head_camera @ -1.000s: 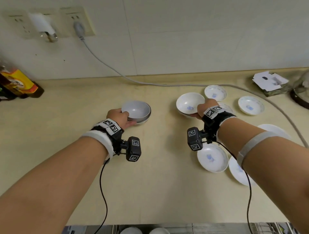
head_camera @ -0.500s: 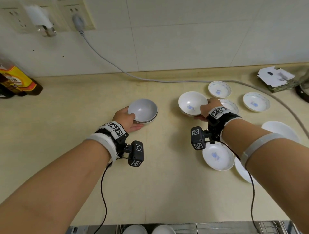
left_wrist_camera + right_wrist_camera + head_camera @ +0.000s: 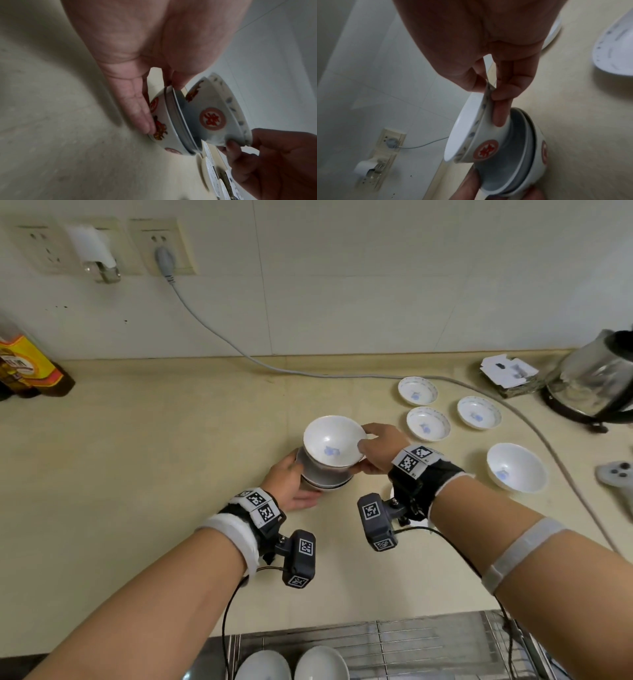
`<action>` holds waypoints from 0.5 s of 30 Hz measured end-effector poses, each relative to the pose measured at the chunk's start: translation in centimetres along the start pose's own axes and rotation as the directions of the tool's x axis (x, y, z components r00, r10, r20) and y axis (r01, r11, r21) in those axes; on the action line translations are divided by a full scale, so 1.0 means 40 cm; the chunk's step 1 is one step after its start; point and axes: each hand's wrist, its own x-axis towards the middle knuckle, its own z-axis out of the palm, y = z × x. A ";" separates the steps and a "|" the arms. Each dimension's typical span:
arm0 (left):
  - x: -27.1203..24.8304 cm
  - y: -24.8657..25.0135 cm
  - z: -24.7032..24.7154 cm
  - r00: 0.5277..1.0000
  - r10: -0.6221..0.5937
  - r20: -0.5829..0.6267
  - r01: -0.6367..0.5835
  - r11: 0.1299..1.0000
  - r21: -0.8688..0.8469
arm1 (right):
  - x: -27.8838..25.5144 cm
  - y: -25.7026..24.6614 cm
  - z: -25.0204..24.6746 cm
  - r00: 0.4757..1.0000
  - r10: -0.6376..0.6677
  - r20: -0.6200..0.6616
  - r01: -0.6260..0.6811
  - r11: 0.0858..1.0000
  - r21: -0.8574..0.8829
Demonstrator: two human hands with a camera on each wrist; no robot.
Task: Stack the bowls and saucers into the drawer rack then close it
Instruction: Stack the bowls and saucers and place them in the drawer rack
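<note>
**Bowl Nesting: Fault Conditions at the Moment of Insertion**

Since the earlier frame, both hands had converged at the centre of the counter, and the right hand's bowl had travelled left until it hung over the left hand's bowls.

Nearest, the drawer rack stood open below the counter edge, with two bowls already seated at its left end. The task therefore remained in its gathering stage.

Beyond it, the left hand cupped the nested pair of bowls, fingers curved round the side wall. The pair sat low on the counter; contact with it could not be confirmed. The right hand pinched the upper bowl at its rim, thumb inside, fingers outside. This bowl was tilted, its foot only partly entered into the pair.

Probable faults:
- Slip at the rim: a narrow pinch on glazed ware could let go if the bowl tilts further.
- Chipping: a tilted foot could strike the lower rim if lowered fast.
- Jamming: an off-centre entry could wedge the bowl askew.

Farther right, one bowl and three saucers remained on the counter.
</note>
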 end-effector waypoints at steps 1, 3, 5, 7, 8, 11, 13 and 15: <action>-0.005 -0.004 0.003 1.000 -0.013 -0.007 0.013 1.000 -0.007 | -0.005 0.009 0.006 1.000 0.006 -0.008 -0.006 1.000 -0.001; -0.011 -0.008 0.004 0.998 -0.054 -0.029 0.052 0.997 -0.051 | -0.012 0.027 0.021 1.000 0.006 -0.017 -0.007 1.000 -0.016; -0.018 -0.008 0.005 0.997 -0.077 -0.021 0.074 0.991 -0.111 | -0.015 0.044 0.037 1.000 0.001 -0.024 -0.001 1.000 -0.028; -0.035 -0.001 0.014 0.998 -0.066 0.012 0.067 0.993 -0.100 | -0.010 0.058 0.051 0.999 -0.001 -0.041 0.001 1.000 -0.019; -0.044 0.002 0.021 0.998 -0.053 0.020 0.055 0.995 -0.078 | -0.009 0.062 0.055 0.999 -0.008 -0.050 0.007 1.000 -0.019; -0.037 -0.002 0.042 1.000 -0.009 0.003 0.010 0.996 -0.089 | -0.006 0.077 0.054 0.999 -0.013 -0.037 0.014 1.000 0.024; -0.031 -0.006 0.058 1.000 0.000 -0.018 -0.002 0.992 -0.123 | -0.012 0.089 0.034 1.000 -0.017 -0.026 0.019 0.997 0.071; -0.029 -0.008 0.076 0.999 -0.002 -0.035 -0.003 0.991 -0.133 | -0.019 0.110 -0.017 0.992 -0.068 -0.103 0.067 0.998 -0.011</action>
